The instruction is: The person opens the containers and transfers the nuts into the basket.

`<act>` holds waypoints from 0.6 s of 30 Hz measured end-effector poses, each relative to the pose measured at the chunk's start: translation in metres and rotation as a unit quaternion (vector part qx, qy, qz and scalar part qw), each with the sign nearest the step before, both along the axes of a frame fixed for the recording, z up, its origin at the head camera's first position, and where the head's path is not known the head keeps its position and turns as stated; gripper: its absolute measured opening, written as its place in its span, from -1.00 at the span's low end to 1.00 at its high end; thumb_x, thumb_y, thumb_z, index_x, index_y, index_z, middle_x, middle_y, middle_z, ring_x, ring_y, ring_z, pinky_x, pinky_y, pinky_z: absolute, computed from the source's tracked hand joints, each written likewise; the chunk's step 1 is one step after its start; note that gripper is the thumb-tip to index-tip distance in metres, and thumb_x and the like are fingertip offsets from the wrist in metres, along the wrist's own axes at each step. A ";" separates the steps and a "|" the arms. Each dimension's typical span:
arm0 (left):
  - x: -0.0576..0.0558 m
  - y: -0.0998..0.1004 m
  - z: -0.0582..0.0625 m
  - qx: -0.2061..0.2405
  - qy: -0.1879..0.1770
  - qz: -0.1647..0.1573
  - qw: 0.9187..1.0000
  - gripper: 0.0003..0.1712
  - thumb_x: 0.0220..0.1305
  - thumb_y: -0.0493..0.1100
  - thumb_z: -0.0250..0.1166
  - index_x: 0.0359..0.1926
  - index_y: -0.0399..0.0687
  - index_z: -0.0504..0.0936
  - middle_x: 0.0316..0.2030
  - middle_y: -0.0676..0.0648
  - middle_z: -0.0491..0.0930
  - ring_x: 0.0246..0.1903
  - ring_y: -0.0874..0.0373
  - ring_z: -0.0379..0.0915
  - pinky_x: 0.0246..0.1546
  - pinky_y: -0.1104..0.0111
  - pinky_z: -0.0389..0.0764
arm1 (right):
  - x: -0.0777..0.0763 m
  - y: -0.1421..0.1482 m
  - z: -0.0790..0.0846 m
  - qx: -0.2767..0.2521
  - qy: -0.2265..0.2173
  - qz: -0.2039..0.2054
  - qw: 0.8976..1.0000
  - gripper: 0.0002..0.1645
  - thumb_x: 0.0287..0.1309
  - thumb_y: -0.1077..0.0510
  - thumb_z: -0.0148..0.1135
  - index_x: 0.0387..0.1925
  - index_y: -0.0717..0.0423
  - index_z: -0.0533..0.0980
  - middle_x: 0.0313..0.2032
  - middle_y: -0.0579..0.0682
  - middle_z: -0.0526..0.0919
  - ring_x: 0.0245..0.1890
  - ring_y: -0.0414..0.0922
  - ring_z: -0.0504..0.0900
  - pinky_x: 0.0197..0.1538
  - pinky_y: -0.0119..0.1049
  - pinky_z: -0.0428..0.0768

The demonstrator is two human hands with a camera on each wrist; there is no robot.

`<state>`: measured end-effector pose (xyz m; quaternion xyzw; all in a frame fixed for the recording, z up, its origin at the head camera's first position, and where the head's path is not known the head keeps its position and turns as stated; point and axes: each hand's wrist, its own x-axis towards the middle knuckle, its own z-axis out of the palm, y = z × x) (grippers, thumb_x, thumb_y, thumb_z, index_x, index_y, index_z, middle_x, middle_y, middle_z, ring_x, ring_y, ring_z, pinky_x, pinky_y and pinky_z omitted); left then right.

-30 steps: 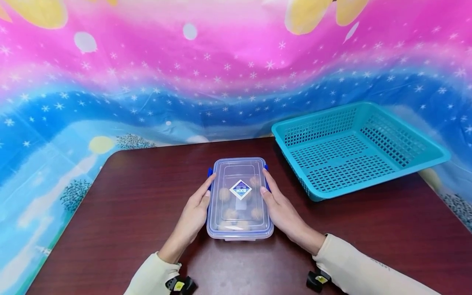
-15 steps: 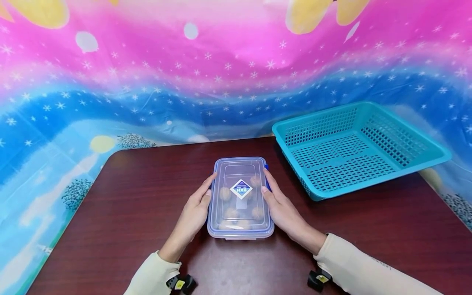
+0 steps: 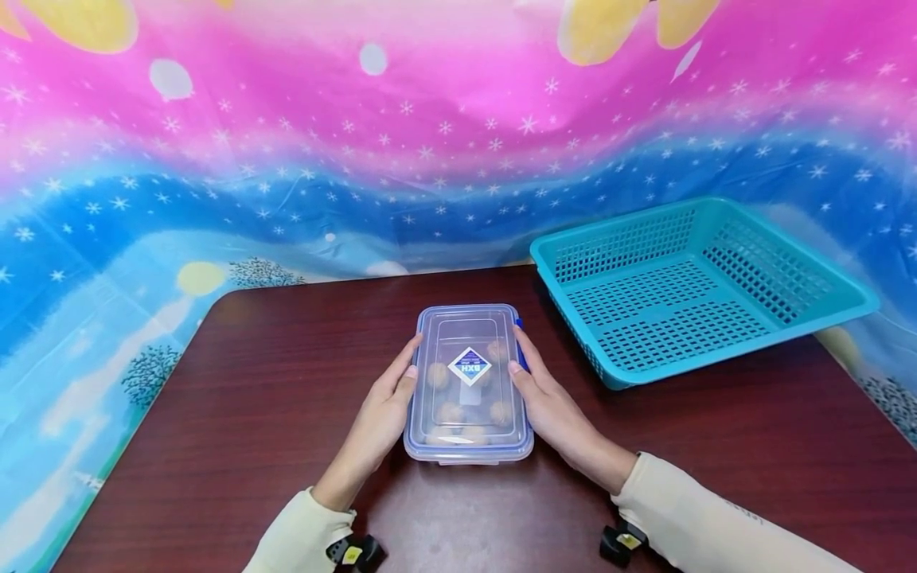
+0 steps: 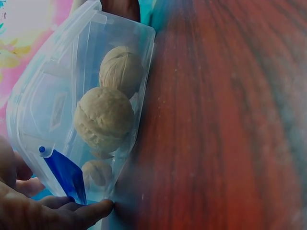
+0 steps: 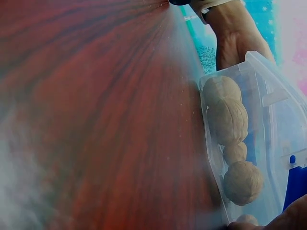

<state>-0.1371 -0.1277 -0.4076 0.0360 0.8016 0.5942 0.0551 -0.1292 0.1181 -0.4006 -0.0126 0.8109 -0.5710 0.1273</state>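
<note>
A clear plastic food container [image 3: 458,322] with a blue-edged lid stands on the table, a diamond-shaped label [image 3: 469,367] on top. Several walnuts [image 4: 104,119] show through its walls. My left hand [image 3: 378,410] holds the container's left side, thumb at the lid rim. In the left wrist view, its fingers lie by a blue side latch [image 4: 66,173] that slants outward. On the opposite side my right hand [image 3: 557,410] holds the container, thumb on the lid edge; a blue latch [image 5: 294,188] shows beside it in the right wrist view. The undersides of both hands are hidden from above.
A teal perforated basket [image 3: 716,350] stands behind and to the right, past the right hand. The dark red wooden table [image 3: 272,398] ends at a colourful backdrop [image 3: 401,183] with snowflakes. Each wrist carries a black camera.
The blue latch on the left, seen from above one second ago, has gone from sight beside my left hand. My left thumb has shifted slightly toward the lid. The right hand keeps its place.
</note>
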 end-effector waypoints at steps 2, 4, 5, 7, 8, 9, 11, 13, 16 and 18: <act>0.001 0.001 0.000 -0.006 -0.001 0.002 1.000 -0.41 0.70 -0.07 -0.08 0.62 0.42 0.21 0.62 0.02 0.18 0.59 -0.02 0.09 0.56 -0.13 0.15 | 0.000 0.000 0.000 -0.012 -0.003 0.001 1.000 -0.27 0.68 -0.12 -0.25 0.67 -0.57 -0.23 0.70 -0.12 -0.15 0.68 0.12 -0.08 0.63 0.25 -0.07; 0.001 0.002 0.000 -0.013 -0.001 0.004 1.000 -0.41 0.70 -0.05 -0.08 0.62 0.42 0.20 0.62 0.01 0.18 0.58 -0.03 0.12 0.55 -0.13 0.18 | 0.000 0.001 -0.001 -0.025 -0.005 0.004 1.000 -0.27 0.69 -0.11 -0.24 0.67 -0.57 -0.23 0.70 -0.12 -0.15 0.68 0.11 -0.11 0.63 0.25 -0.09; 0.001 0.002 0.000 -0.017 -0.001 0.005 1.000 -0.41 0.70 -0.05 -0.08 0.63 0.42 0.20 0.62 0.00 0.19 0.57 -0.04 0.14 0.54 -0.13 0.19 | -0.001 0.001 -0.001 -0.032 -0.006 0.006 0.999 -0.27 0.69 -0.10 -0.24 0.67 -0.56 -0.23 0.70 -0.11 -0.16 0.68 0.11 -0.12 0.64 0.24 -0.10; 0.001 0.002 0.000 -0.023 -0.002 0.007 1.000 -0.41 0.70 -0.04 -0.07 0.63 0.43 0.19 0.62 0.00 0.18 0.56 -0.05 0.16 0.53 -0.13 0.22 | -0.002 0.001 -0.002 -0.045 -0.013 0.012 0.999 -0.27 0.69 -0.10 -0.24 0.66 -0.58 -0.24 0.70 -0.11 -0.18 0.68 0.10 -0.14 0.64 0.23 -0.12; 0.001 0.002 0.000 -0.024 -0.003 0.007 1.000 -0.41 0.70 -0.03 -0.07 0.63 0.43 0.18 0.62 -0.01 0.18 0.56 -0.06 0.17 0.52 -0.13 0.23 | -0.003 0.002 -0.002 -0.049 -0.016 0.016 0.999 -0.27 0.69 -0.09 -0.25 0.66 -0.58 -0.25 0.70 -0.12 -0.20 0.68 0.09 -0.15 0.64 0.22 -0.12; 0.001 0.002 0.000 -0.026 -0.003 0.008 1.000 -0.40 0.69 -0.04 -0.07 0.63 0.43 0.18 0.62 -0.01 0.18 0.55 -0.06 0.18 0.52 -0.13 0.23 | -0.003 0.002 -0.002 -0.053 -0.020 0.020 0.998 -0.26 0.69 -0.10 -0.25 0.66 -0.59 -0.26 0.70 -0.12 -0.22 0.68 0.09 -0.16 0.64 0.21 -0.12; 0.001 0.001 0.000 -0.031 -0.003 0.010 0.999 -0.40 0.69 -0.03 -0.06 0.63 0.43 0.18 0.62 -0.01 0.18 0.56 -0.07 0.17 0.52 -0.13 0.23 | -0.004 0.003 -0.002 -0.058 -0.026 0.028 0.998 -0.26 0.69 -0.11 -0.26 0.65 -0.62 -0.28 0.70 -0.13 -0.24 0.69 0.10 -0.18 0.64 0.21 -0.11; 0.001 0.001 0.000 -0.031 -0.003 0.009 0.999 -0.40 0.69 -0.03 -0.06 0.63 0.43 0.18 0.62 -0.01 0.18 0.56 -0.07 0.17 0.52 -0.14 0.23 | -0.004 0.005 -0.002 -0.063 -0.032 0.036 0.997 -0.26 0.69 -0.13 -0.25 0.64 -0.64 -0.29 0.70 -0.14 -0.27 0.69 0.10 -0.19 0.64 0.21 -0.10; 0.001 0.001 -0.001 -0.031 0.000 0.005 0.999 -0.40 0.70 -0.03 -0.07 0.64 0.42 0.17 0.62 -0.01 0.17 0.56 -0.08 0.16 0.52 -0.15 0.22 | -0.005 0.008 -0.002 -0.067 -0.038 0.043 0.996 -0.25 0.67 -0.16 -0.22 0.63 -0.69 -0.29 0.70 -0.17 -0.29 0.70 0.08 -0.24 0.64 0.23 -0.12; 0.001 0.001 -0.001 -0.030 0.001 0.003 1.000 -0.40 0.70 -0.03 -0.06 0.64 0.42 0.17 0.62 -0.01 0.17 0.57 -0.08 0.15 0.52 -0.15 0.22 | -0.005 0.010 -0.003 -0.064 -0.040 0.047 0.996 -0.24 0.66 -0.18 -0.21 0.62 -0.71 -0.30 0.70 -0.19 -0.31 0.70 0.06 -0.28 0.64 0.24 -0.16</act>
